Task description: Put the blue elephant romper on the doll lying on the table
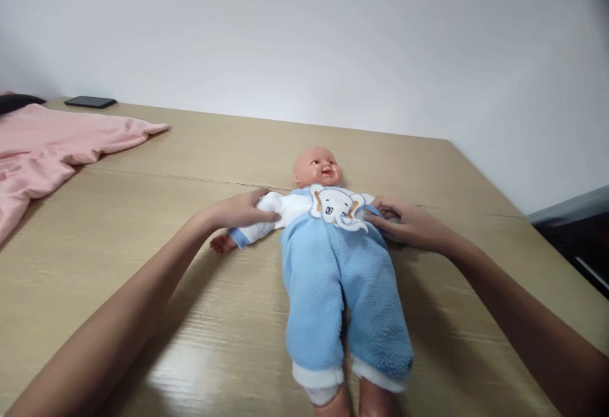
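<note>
A baby doll (318, 167) lies on its back on the wooden table, head toward the wall and feet toward me. It wears a blue and white fleece outfit (314, 284) with an elephant patch (337, 207) on the chest. My left hand (245, 209) is closed round the doll's white sleeve (272, 206) at the upper arm, and the doll's hand (221, 244) sticks out below. On the other side, my right hand (404, 220) pinches the outfit at the doll's side and arm, with its fingertips partly hidden.
The wooden table (190, 150) runs back to a white wall (304, 42). A pink garment (71, 138) is spread at the left, with a black object (19, 102) behind it. A dark phone (90, 101) lies near the wall. Something black (580, 239) stands beyond the right edge.
</note>
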The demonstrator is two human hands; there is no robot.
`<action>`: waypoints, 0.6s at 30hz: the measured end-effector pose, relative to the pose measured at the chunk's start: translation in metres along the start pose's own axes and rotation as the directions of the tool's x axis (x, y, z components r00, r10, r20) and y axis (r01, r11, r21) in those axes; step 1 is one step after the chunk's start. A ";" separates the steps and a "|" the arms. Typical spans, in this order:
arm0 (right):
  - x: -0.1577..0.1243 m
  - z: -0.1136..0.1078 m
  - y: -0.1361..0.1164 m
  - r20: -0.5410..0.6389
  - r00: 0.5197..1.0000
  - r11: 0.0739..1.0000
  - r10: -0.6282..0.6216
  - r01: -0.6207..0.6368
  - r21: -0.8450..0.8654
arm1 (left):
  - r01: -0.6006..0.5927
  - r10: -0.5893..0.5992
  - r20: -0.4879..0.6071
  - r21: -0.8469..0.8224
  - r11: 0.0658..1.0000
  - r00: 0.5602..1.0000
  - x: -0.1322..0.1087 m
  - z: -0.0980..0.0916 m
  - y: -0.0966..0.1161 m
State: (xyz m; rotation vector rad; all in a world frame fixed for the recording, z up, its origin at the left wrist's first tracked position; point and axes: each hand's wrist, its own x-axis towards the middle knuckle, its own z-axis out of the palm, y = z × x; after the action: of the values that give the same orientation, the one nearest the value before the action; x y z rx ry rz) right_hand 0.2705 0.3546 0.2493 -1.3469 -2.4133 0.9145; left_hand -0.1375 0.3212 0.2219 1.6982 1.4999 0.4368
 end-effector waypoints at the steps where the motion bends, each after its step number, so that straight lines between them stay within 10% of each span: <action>1: -0.009 0.005 0.006 -0.090 0.996 1.000 -0.004 0.003 -0.013 | 0.016 -0.015 -0.011 0.053 0.998 1.000 -0.002 -0.001 0.001; 6: -0.052 0.037 0.031 -0.474 0.868 0.975 -0.149 0.049 -0.217 | -0.186 0.232 -0.169 0.250 0.950 0.958 -0.016 0.010 0.041; 12: -0.079 0.042 0.081 -0.542 0.836 0.972 -0.082 -0.053 -0.230 | -0.651 0.679 -0.158 0.196 0.733 0.717 0.014 0.070 0.121; 18: -0.089 0.037 0.099 -0.527 0.847 0.996 0.071 -0.085 -0.002 | -0.678 0.694 0.041 0.264 0.686 0.718 0.090 0.112 0.136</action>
State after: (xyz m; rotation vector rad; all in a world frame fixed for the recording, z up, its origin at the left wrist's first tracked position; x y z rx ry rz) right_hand 0.3698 0.3039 0.1673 -1.4785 -1.9603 0.4428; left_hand 0.0533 0.3728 0.2332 2.4801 0.9190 0.7075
